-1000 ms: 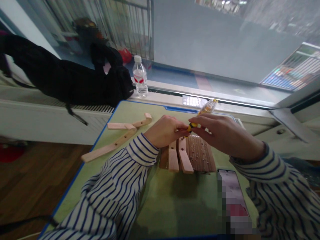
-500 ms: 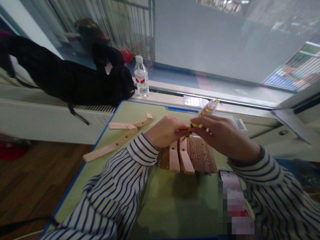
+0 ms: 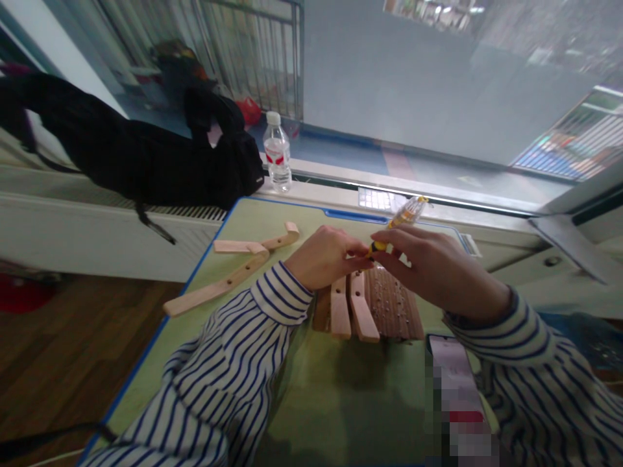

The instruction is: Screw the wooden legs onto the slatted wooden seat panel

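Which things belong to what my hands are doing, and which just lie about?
Likely in the job:
yellow-and-black tool, in right hand
brown ribbed block
two pale wooden pieces on it
two similar pieces to its left

Seemingly just lying about:
phone
water bottle
black bag

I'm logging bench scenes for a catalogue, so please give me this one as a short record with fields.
Left hand: fingertips at the lower end of the yellow-and-black tool; grip unclear
Right hand: thumb and fingers pinch that tool
Below the hands: two bent wooden pieces on a brown ribbed block
Left on table: two more wooden pieces, overlapping in view
Right on table: phone, partly pixelated
Surface: green tabletop, blue edge
Beyond table: water bottle, capped; black bag
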Demonstrator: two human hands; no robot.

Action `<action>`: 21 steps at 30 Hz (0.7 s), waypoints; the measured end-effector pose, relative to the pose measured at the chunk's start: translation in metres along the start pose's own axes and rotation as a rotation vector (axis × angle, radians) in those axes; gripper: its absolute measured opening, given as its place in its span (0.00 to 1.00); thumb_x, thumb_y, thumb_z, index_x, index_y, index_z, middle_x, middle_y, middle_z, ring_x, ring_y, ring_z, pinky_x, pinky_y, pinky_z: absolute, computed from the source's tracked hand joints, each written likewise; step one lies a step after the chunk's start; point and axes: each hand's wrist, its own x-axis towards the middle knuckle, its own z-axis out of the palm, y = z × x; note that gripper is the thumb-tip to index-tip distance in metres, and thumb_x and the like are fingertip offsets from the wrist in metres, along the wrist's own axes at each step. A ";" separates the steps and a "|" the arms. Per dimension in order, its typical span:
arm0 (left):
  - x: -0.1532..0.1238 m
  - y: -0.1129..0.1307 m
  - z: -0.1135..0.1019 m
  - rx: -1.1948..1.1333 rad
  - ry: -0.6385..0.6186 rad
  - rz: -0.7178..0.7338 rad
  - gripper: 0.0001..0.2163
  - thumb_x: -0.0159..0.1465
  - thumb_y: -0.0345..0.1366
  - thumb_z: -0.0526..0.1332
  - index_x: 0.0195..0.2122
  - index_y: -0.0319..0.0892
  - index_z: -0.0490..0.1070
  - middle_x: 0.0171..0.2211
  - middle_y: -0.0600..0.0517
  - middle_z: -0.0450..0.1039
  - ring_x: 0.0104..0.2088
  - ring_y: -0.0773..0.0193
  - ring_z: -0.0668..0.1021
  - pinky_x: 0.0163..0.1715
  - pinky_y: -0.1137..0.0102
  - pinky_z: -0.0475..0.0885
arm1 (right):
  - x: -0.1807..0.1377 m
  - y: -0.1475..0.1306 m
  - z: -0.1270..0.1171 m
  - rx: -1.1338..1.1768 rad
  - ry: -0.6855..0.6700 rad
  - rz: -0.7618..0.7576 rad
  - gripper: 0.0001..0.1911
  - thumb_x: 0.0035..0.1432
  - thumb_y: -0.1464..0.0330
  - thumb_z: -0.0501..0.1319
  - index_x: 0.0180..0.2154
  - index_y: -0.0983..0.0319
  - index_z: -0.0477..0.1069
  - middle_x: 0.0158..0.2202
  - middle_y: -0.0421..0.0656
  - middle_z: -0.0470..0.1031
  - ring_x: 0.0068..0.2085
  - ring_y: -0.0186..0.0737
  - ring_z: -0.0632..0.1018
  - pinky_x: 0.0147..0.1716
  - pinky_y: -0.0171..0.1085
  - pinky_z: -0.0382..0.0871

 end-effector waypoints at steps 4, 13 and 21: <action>0.000 -0.001 -0.001 -0.005 -0.002 0.020 0.11 0.61 0.41 0.58 0.35 0.42 0.76 0.27 0.52 0.76 0.30 0.68 0.74 0.34 0.72 0.65 | 0.000 -0.001 -0.002 0.009 -0.015 -0.001 0.18 0.60 0.64 0.53 0.52 0.60 0.64 0.42 0.44 0.74 0.35 0.38 0.76 0.34 0.38 0.67; 0.000 -0.002 0.001 -0.001 -0.004 0.026 0.10 0.61 0.41 0.58 0.35 0.42 0.76 0.28 0.52 0.76 0.29 0.68 0.74 0.34 0.73 0.64 | 0.001 0.001 -0.003 0.020 -0.033 -0.037 0.15 0.61 0.66 0.52 0.49 0.58 0.67 0.44 0.43 0.74 0.39 0.38 0.76 0.38 0.38 0.67; 0.000 -0.002 0.001 0.032 0.019 0.037 0.10 0.60 0.41 0.59 0.36 0.43 0.76 0.27 0.53 0.75 0.29 0.68 0.73 0.33 0.73 0.63 | 0.000 0.000 -0.003 0.036 -0.031 -0.041 0.15 0.61 0.67 0.50 0.48 0.59 0.67 0.44 0.43 0.74 0.40 0.39 0.76 0.37 0.37 0.66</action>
